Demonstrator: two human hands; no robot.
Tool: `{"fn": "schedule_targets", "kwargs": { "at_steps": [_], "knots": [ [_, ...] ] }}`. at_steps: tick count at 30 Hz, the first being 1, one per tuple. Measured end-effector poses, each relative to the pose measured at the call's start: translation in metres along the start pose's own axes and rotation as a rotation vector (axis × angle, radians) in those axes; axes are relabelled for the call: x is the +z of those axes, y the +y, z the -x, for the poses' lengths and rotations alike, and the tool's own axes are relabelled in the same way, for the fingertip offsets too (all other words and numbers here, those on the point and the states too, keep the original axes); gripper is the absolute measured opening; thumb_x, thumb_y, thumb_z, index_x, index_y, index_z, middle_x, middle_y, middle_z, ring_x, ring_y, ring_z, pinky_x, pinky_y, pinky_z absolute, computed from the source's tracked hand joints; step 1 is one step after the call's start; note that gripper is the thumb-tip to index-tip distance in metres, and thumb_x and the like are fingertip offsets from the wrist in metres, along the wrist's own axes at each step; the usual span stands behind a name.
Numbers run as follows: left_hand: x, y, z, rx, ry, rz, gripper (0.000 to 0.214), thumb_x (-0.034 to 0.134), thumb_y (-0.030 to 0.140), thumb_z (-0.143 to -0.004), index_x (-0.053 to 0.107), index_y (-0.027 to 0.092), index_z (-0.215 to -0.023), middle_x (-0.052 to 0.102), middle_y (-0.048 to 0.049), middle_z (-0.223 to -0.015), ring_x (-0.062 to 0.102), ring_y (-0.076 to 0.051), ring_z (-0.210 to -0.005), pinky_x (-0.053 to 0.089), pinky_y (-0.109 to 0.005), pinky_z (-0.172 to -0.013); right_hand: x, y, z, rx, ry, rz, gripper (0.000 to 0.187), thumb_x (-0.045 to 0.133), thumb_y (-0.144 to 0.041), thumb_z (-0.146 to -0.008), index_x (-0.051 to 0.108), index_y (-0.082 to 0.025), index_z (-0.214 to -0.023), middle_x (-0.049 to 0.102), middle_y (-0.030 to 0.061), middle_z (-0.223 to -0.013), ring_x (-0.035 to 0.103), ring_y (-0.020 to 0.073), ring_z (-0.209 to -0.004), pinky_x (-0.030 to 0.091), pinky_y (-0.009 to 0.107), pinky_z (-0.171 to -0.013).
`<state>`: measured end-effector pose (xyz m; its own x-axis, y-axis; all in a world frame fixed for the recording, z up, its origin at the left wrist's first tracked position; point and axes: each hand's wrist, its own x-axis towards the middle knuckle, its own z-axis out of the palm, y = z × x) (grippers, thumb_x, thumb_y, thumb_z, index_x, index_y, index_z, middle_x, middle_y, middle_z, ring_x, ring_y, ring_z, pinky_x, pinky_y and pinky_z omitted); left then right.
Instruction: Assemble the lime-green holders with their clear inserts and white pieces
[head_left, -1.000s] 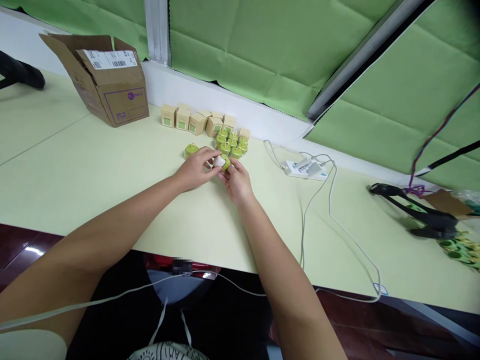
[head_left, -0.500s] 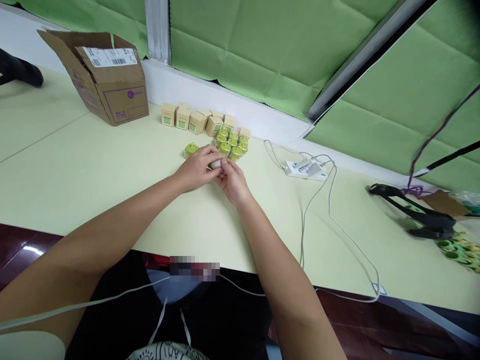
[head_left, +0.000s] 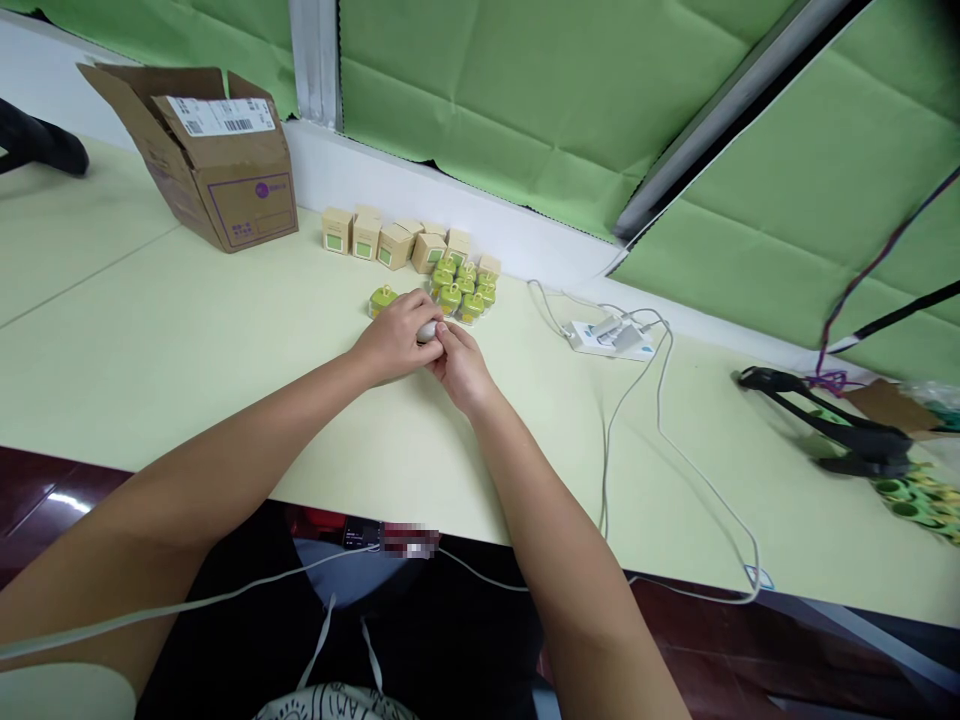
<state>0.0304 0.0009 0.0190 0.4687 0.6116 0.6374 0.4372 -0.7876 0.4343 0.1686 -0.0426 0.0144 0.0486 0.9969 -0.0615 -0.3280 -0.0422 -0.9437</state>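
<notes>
I kept my left hand (head_left: 394, 342) and right hand (head_left: 461, 368) closed around a small white rounded piece (head_left: 427, 332), seemingly pinched between both sets of fingers to steady it, with a cluster of small green cubes (head_left: 459, 296) just beyond at twelve o'clock.

Left hand (head_left: 394, 342) and right hand (head_left: 461, 368) meet on the tabletop (head_left: 187, 330), fingers closed around a small white rounded object (head_left: 427, 332), mostly hidden. Just ahead: cluster of small green items (head_left: 459, 295); one separate green item (head_left: 382, 301) near left hand. Behind: cream cartons (head_left: 337, 230). Far left: open cardboard box (head_left: 232, 190). Right: white power strip (head_left: 611, 338).
</notes>
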Motion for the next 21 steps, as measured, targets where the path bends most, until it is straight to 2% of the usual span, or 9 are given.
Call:
{"fn": "schedule_targets", "kwargs": {
  "at_steps": [9, 14, 17, 21],
  "knots": [
    [-0.001, 0.008, -0.001, -0.03, 0.02, -0.03, 0.021, 0.058, 0.018, -0.087, 0.07, 0.019, -0.104, 0.067, -0.0107, -0.111, 0.062, -0.028, -0.107, 0.052, -0.045, -0.099, 0.0, -0.003, 0.002, 0.005, -0.01, -0.005, 0.021, 0.071, -0.042, -0.096, 0.067, -0.022, -0.1, 0.073, -0.002, -0.089, 0.07, 0.0133, -0.086, 0.06, 0.025, -0.079],
    [-0.004, 0.002, 0.0, 0.04, -0.035, 0.051, 0.026, 0.062, 0.022, -0.089, 0.069, 0.02, -0.114, 0.066, -0.0113, -0.121, 0.063, -0.028, -0.116, 0.052, -0.044, -0.104, -0.003, -0.01, 0.002, 0.011, 0.013, -0.057, 0.017, 0.073, -0.038, -0.096, 0.066, -0.022, -0.099, 0.078, 0.0001, -0.093, 0.075, 0.0149, -0.088, 0.064, 0.028, -0.086],
    [-0.004, -0.002, 0.001, 0.047, -0.065, 0.113, 0.03, 0.064, 0.022, -0.09, 0.067, 0.019, -0.12, 0.064, -0.0125, -0.128, 0.064, -0.027, -0.119, 0.053, -0.042, -0.105, -0.009, -0.013, 0.001, 0.021, 0.02, -0.072, 0.017, 0.075, -0.035, -0.095, 0.065, -0.022, -0.099, 0.078, -0.0007, -0.091, 0.075, 0.0136, -0.082, 0.064, 0.026, -0.081],
    [-0.003, -0.004, 0.001, -0.001, -0.064, 0.181, 0.027, 0.064, 0.021, -0.092, 0.066, 0.021, -0.119, 0.067, -0.0104, -0.128, 0.065, -0.025, -0.12, 0.052, -0.041, -0.105, -0.014, -0.013, -0.001, 0.026, 0.034, -0.076, 0.019, 0.078, -0.034, -0.094, 0.063, -0.023, -0.1, 0.078, -0.0032, -0.089, 0.072, 0.0102, -0.074, 0.061, 0.022, -0.076]
  ]
}}
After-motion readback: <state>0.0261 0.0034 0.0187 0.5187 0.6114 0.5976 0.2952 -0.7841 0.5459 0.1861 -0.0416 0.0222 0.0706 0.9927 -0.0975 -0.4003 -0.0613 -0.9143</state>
